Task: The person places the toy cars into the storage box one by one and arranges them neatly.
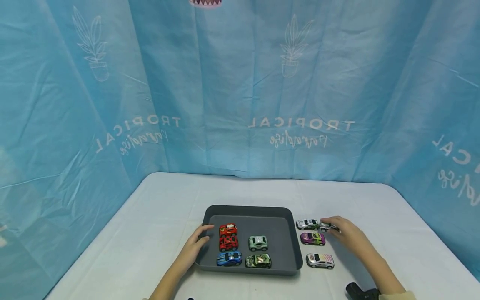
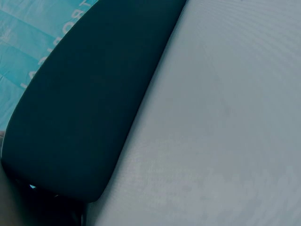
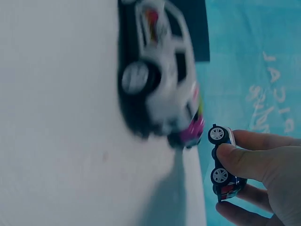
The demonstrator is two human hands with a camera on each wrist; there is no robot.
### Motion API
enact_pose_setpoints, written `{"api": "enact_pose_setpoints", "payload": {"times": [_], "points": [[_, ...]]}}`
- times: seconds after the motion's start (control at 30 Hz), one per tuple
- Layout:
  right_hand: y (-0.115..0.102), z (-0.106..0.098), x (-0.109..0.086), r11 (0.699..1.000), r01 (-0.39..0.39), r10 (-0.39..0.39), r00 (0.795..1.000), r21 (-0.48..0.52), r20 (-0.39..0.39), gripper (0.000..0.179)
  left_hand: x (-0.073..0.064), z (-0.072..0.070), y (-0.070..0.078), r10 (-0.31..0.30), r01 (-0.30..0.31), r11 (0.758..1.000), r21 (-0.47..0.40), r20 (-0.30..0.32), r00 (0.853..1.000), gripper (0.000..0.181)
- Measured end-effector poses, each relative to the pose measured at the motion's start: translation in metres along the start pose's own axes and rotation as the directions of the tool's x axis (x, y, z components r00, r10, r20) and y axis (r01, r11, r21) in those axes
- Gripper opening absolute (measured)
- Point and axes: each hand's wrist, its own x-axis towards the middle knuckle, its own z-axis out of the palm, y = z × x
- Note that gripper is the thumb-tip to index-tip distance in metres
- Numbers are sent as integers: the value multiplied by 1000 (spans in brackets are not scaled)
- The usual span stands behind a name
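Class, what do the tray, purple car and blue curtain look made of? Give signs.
Tray: probably plastic, matte; smooth rounded corners.
Purple car: metal or plastic, can't tell which; moulded-looking body, vivid, seemingly glossy color.
Blue curtain: fabric or thin plastic sheet, slight sheen; creases and folds.

My head view's bright, left wrist's dim; right wrist's shows my grip (image 3: 275,172) sharp, a white black-wheeled toy car (image 3: 167,89) blurred.

Blue curtain (image 1: 225,91) was hung behind and beside white table (image 1: 150,233), potted-plant outlines (image 1: 290,68) were printed above, mirrored "TROPICAL" lettering (image 1: 301,123) was printed below
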Motion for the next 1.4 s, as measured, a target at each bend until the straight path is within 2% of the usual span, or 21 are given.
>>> {"api": "enact_pose_setpoints", "payload": {"times": [0.13,0.3,0.67,0.73,1.03,1.27,1.4], "points": [[-14,-2,-2,999,34,-33,999,17,-33,33,0,0,0,-10,10,1000,-1,5,1000,38],[-33,-1,-3,992,125,-126,985,-15,-121,38,-1,1,0,-12,12,1000,-8,7,1000,38],[-84,7,12,963,258,-266,958,-80,-109,39,1,0,0,-9,9,1000,-5,5,1000,38],[-93,10,16,960,271,-277,956,-72,-100,38,1,0,0,-9,9,1000,-5,5,1000,38],[-122,28,43,923,385,-385,922,8,-47,37,1,0,0,-9,9,1000,-8,7,1000,38],[-138,43,63,940,337,-340,936,50,87,33,1,0,-1,-6,6,1000,-5,6,1000,37],[-146,52,73,951,306,-310,936,49,166,31,1,0,-1,-1,1,1000,-5,5,1000,37]]}}
